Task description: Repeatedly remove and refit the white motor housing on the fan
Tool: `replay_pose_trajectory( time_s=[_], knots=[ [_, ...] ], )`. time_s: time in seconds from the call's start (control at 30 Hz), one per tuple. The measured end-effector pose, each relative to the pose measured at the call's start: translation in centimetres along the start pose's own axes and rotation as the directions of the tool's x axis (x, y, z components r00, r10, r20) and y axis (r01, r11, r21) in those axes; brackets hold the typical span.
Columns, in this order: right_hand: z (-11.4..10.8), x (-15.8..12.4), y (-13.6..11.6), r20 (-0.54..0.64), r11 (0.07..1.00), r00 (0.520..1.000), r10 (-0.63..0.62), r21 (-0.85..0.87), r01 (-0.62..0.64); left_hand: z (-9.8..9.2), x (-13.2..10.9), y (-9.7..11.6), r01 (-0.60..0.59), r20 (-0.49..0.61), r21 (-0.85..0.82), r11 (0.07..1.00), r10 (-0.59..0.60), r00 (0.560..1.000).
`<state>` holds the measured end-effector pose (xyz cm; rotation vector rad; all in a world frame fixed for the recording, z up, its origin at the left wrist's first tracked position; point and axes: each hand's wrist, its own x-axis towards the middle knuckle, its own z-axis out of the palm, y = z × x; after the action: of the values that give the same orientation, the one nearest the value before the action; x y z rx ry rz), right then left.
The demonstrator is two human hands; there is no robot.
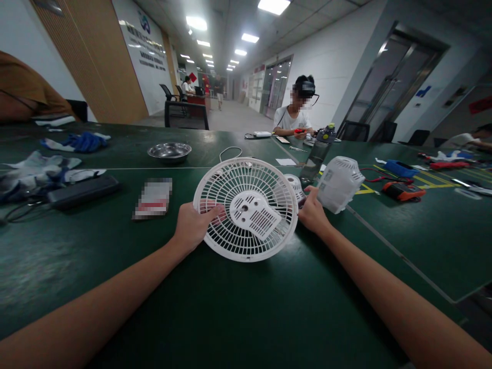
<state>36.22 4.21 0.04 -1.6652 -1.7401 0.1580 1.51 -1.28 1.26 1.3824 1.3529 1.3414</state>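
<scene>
A round white fan grille (215, 241) stands tilted up over the green table, with a slotted motor cover (255, 215) at its centre. My left hand (196, 220) is closed on its left rim, the thumb lying over the ribs. At the right rim is my right hand (313, 210), its fingers closed around the edge and partly hidden behind it. Behind the grille's right side a white vented part (294, 184) shows in part. A translucent white plastic housing (340, 184) stands just beyond my right hand.
A dark water bottle (319, 154) stands behind the housing. A metal bowl (169, 151), a blurred packet (154, 199), a black case (84, 192) and gloves (82, 142) lie leftward. An orange multimeter (403, 191) lies right. A co-worker (294, 118) sits across the table.
</scene>
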Motion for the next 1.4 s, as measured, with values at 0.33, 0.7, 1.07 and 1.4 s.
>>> replay_pose_trajectory(
  time_s=[0.33, 0.7, 1.07, 1.4],
  knots=[
    [0.0, -3.8, -6.7, 0.33, 0.593, 0.935, -0.131, 0.782, -0.193, -0.4, -0.1, 0.1, -0.223, -0.075, 0.203, 0.953, 0.242, 0.967],
    [0.9, -6.3, -9.1, 0.39, 0.239, 0.915, -0.101, 0.903, -0.358, -0.3, 0.8, -1.1, -0.256, 0.026, 0.084, 0.963, 0.254, 0.967],
    [-0.1, -4.8, -6.6, 0.075, 0.71, 0.965, -0.252, 0.691, 0.132, -0.5, 2.2, -1.6, 0.234, 0.204, -0.539, 0.809, -0.144, 0.968],
    [0.6, -4.6, -5.9, 0.132, 0.84, 0.883, -0.45, 0.399, 0.368, -0.7, 2.8, -1.3, 0.482, 0.328, -0.361, 0.799, -0.375, 0.867]
  ],
)
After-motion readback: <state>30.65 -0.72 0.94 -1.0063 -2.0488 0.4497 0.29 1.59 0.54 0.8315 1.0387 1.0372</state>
